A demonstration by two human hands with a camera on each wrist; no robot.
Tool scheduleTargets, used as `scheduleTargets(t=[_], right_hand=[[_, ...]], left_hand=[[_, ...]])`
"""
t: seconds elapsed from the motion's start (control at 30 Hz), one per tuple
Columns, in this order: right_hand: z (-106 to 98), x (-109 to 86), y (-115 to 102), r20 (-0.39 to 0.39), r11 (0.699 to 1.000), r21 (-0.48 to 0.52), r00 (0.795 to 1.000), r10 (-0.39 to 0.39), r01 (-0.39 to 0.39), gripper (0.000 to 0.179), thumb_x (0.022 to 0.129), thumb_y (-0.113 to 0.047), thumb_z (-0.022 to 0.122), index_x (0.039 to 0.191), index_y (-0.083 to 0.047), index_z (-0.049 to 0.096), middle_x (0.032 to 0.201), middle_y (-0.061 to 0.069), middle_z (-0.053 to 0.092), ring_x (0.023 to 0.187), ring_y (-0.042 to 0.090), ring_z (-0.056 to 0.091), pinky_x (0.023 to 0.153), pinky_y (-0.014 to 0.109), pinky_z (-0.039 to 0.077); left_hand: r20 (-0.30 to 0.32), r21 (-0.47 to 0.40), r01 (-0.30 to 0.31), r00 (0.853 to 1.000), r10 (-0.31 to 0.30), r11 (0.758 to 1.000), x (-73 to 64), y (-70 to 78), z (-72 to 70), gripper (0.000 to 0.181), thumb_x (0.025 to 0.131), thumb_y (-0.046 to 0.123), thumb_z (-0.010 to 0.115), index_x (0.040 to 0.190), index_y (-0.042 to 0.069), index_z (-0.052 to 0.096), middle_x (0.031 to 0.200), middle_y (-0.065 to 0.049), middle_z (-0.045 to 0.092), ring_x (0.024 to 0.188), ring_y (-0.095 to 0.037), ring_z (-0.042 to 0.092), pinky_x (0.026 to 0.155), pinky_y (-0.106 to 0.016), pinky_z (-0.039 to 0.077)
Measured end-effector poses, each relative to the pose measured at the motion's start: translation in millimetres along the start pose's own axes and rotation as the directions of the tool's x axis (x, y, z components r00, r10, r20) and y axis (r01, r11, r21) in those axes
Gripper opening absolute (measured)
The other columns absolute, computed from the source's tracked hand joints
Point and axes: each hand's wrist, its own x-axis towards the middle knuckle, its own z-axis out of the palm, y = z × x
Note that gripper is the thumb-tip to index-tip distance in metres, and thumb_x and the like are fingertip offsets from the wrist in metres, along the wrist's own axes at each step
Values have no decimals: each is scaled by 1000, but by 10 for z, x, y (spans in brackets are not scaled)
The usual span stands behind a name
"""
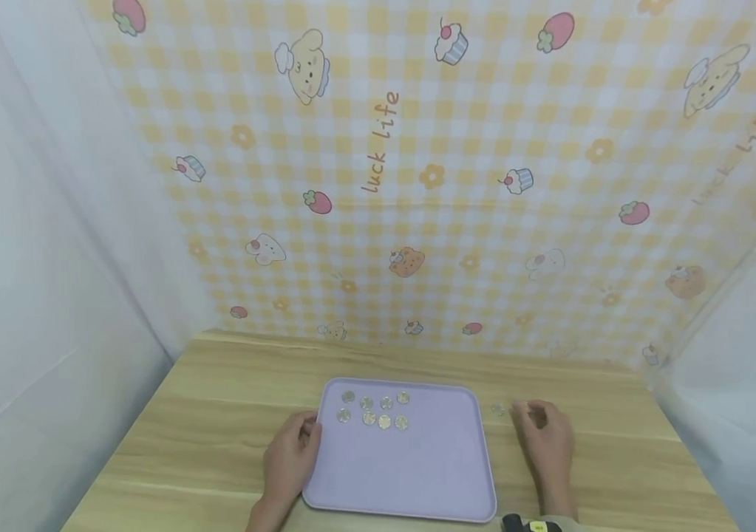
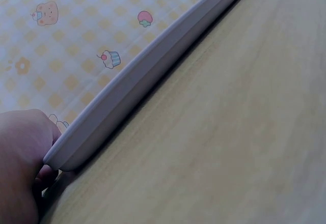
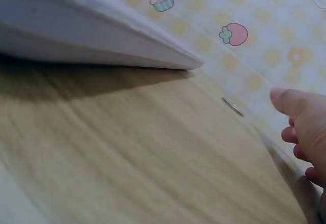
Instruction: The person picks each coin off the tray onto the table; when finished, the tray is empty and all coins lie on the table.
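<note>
The left hand (image 1: 291,454) pinches the left rim of the purple tray (image 1: 417,469), which rests on the bench (image 1: 185,428) between both hands. Eight coins (image 1: 384,422) lie in the tray in two uneven rows, nearer the left hand than the right. The right hand (image 1: 548,436) is relaxed, fingers loosely bent. The single coin (image 1: 498,409) lies flat on the bench, between the tray and the right hand, just beside its fingertips and untouched.

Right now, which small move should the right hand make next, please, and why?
Probably reach left and pinch the loose coin: it is outside the tray, apart from the right hand, while eight coins are inside and the left hand holds the tray's edge.
</note>
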Motion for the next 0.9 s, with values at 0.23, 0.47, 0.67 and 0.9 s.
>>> scheduleTargets(t=[0.23,0.47,0.67,0.9], right_hand=[[9,13,25,32,998,-33,998,-49,50,37,93,-31,71,110,2,68,111,25,67,107,39,59,96,56,42],[4,-20,5,76,984,-151,993,-87,98,33,91,-26,73,106,2,71,113,26,64,107,41,52,96,57,34],[4,-26,-2,93,978,-174,991,-97,112,33,91,-28,71,107,2,71,115,27,63,110,43,50,97,60,33],[9,-15,2,118,979,-190,992,-52,74,35,92,-29,70,110,0,71,119,25,62,112,41,48,98,60,31]], left_hand=[[14,-1,8,1000,-8,1000,12,-3,-2,23,91,19,70,113,11,71,80,8,65,57,0,45,53,-19,38],[15,-12,12,1000,-12,1000,9,-3,-1,23,91,18,70,113,11,71,80,8,64,57,0,45,53,-19,38],[-14,-5,-9,1000,9,1000,0,-6,-5,22,90,16,71,111,10,71,79,8,65,57,2,45,53,-19,38],[-10,-1,-4,1000,4,1000,0,2,-7,22,90,17,71,111,11,71,81,7,65,59,1,47,54,-19,39]])
